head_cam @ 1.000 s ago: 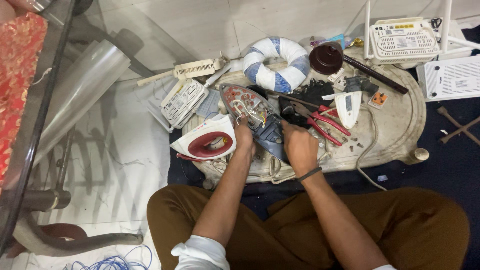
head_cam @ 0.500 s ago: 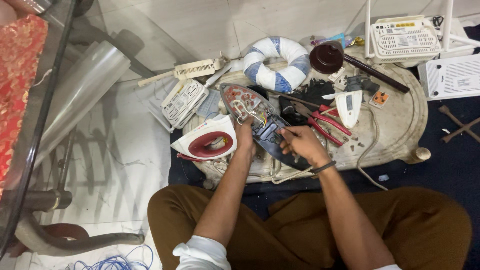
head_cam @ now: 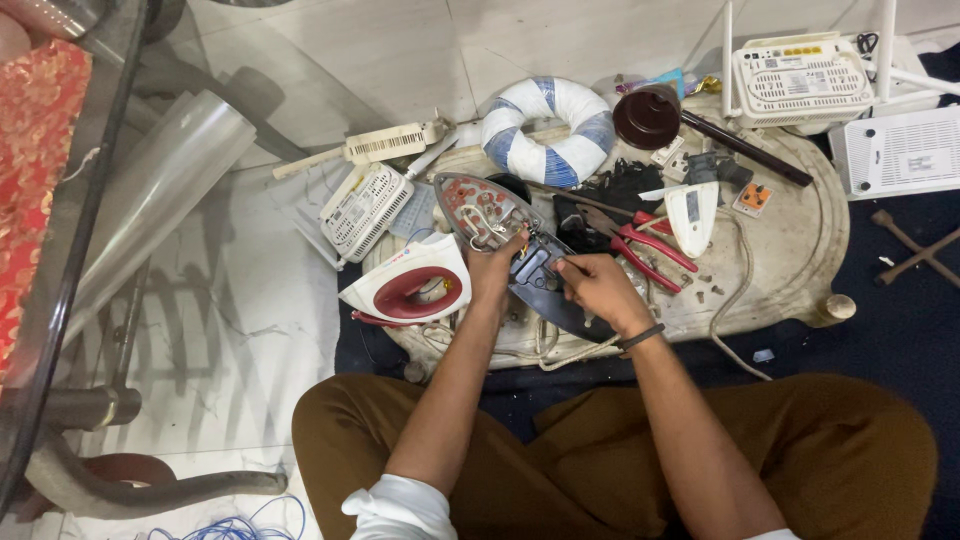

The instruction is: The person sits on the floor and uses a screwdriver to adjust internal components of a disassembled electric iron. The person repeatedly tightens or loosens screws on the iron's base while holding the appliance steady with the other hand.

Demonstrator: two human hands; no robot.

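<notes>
Head view, work surface: an overturned cream tray on the floor, crowded with parts; person seated cross-legged in front of it.
Thing in hand: opened iron base, soleplate with wiring exposed, lying tilted at the middle of the tray, narrow end pointing up-left.
Left hand: curled on the near edge of the iron base, fingers closed on it, steadying it.
Right hand: fingers pinched together at the dark rear part of the iron base; whether a small tool or screw is between them, cannot tell.
Just left of the left hand: white and red iron cover, detached, lying on the tray edge.
Right of the right hand: red-handled pliers, close by, not touched.
Further off: blue and white ring at the far side; white router top right; white grille piece to the left, partly off the tray.
</notes>
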